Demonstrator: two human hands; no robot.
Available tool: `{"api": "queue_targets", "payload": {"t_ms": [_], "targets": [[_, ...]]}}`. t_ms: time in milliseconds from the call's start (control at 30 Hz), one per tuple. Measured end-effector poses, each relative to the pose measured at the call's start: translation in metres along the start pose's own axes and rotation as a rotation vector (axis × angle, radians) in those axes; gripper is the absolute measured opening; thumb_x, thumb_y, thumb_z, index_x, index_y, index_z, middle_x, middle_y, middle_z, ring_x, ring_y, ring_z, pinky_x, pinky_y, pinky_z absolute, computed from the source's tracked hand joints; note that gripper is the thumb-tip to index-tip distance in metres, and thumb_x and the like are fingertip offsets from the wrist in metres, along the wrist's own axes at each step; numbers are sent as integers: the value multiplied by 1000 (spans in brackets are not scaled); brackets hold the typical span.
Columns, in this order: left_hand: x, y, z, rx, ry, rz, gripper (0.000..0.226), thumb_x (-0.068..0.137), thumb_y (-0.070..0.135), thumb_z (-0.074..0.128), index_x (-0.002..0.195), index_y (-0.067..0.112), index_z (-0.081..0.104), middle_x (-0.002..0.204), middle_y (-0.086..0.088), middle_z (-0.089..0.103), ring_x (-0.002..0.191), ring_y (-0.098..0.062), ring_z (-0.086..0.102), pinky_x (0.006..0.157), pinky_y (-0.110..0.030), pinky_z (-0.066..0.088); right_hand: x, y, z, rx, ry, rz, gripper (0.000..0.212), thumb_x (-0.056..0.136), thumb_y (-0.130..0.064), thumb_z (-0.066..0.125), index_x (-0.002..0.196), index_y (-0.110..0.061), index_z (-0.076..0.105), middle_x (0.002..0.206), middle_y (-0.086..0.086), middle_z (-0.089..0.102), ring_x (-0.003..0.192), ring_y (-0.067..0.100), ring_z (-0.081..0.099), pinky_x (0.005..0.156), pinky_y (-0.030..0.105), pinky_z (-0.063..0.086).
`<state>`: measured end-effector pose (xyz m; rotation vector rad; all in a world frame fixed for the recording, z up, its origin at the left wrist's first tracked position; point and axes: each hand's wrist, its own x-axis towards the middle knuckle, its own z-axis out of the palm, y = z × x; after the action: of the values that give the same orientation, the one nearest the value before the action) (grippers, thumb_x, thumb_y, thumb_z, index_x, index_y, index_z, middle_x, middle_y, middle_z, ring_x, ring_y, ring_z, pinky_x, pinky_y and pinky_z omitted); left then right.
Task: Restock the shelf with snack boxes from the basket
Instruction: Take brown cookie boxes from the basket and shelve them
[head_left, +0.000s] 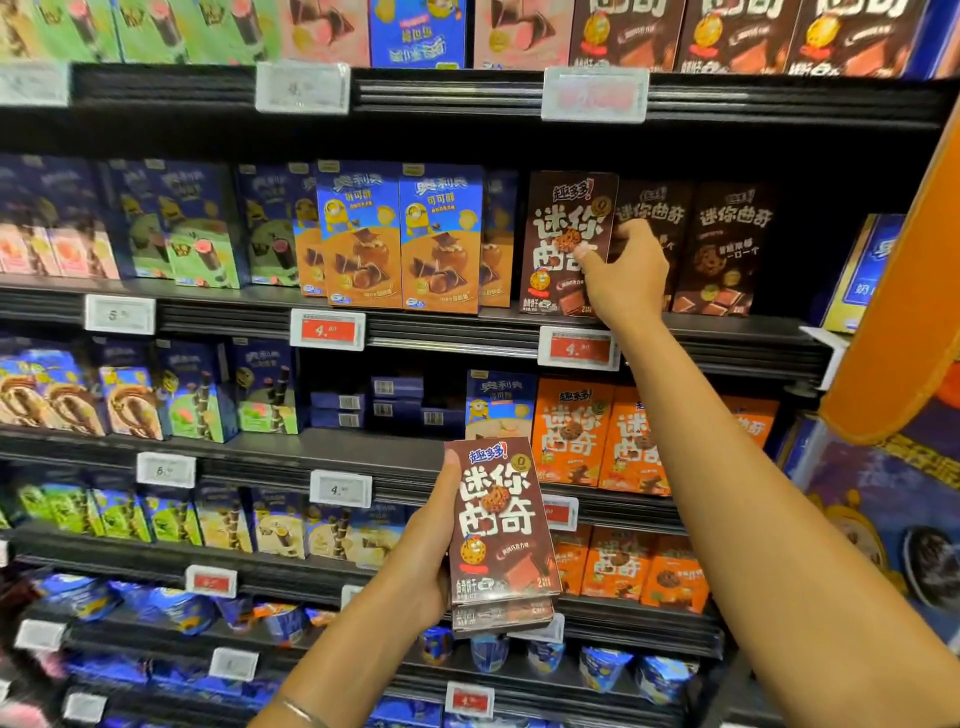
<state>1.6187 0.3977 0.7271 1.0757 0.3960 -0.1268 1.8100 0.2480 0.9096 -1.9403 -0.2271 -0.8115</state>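
Fingers (631, 228) and thumb of the right hand (626, 275) pinch the right edge of a brown snack box (563, 234) standing upright at the front lip of the shelf (457, 332), near two blue boxes (441, 244) standing forward on its left. Two more brown boxes (727, 249) stand set back behind the hand, with dark open room to their right. Lower down, the left hand (421, 561) grips a stack of two matching boxes (501, 519), thumb along the left edge, held clear of the shelves. All are flat, glossy cardboard rectangles. A red price tag (579, 349) sits on the rail below the pinched box.
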Motion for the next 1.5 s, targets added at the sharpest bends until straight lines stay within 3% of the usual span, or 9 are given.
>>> {"api": "queue_targets", "payload": {"t_ms": [167,467,633,767,933,1033,1167,1300,1500], "targets": [[1,1,-2,13,17,-1,72,90,76,58,128,18,75,118,-15,80,105,-35,80,89,-49,63,1,-2,3,-50,10,7,49,94,-39,68,132,-10,53,132,10,59,120,29,58,96,46,52],[-1,0,-6,-1,13,7,72,89,77,58,127,18,75,117,-15,81,103,-34,80,82,-45,65,-17,-2,-3,-120,74,-11,60,92,-51,66,139,-17,49,135,4,56,121,24,56,90,43,50],[2,-3,-7,-13,6,21,72,89,78,57,126,19,75,116,-14,81,102,-33,80,77,-44,66,-95,0,-20,170,205,-218,30,92,-37,66,119,-23,60,107,-8,63,96,7,59,81,18,49],[6,-7,-4,0,17,55,75,86,79,58,127,18,74,117,-14,81,105,-34,80,91,-49,62,-171,21,-21,311,-59,-79,17,93,-26,70,108,-22,64,91,-12,65,82,3,60,72,14,47],[8,-9,-3,-9,16,98,79,83,77,57,129,14,73,120,-19,79,110,-38,77,104,-58,57,-222,61,-18,101,-574,252,35,90,-51,70,115,-30,60,108,-11,64,91,4,64,78,28,55],[9,-11,1,36,42,104,81,83,79,54,128,14,73,117,-18,80,111,-39,77,108,-61,55,-231,72,-21,13,-637,311,34,91,-59,63,105,-28,63,97,-9,68,87,5,65,72,27,52],[10,-12,6,87,66,103,76,91,78,47,129,17,72,117,-17,80,111,-40,77,108,-63,54,-227,75,-27,39,-696,377,38,92,-60,61,105,-25,65,99,-2,73,91,14,69,85,38,55],[9,-11,10,91,59,105,79,88,81,43,131,21,70,116,-14,81,108,-36,79,101,-58,59,-226,74,-32,60,-679,360,38,93,-55,64,100,-17,67,97,9,72,86,21,70,82,41,55],[12,-13,5,12,63,39,74,101,75,32,121,18,74,105,-15,83,87,-29,82,56,-37,64,-224,77,-34,232,-706,474,29,94,-43,69,105,-17,68,99,8,76,94,24,74,93,50,58]]}}
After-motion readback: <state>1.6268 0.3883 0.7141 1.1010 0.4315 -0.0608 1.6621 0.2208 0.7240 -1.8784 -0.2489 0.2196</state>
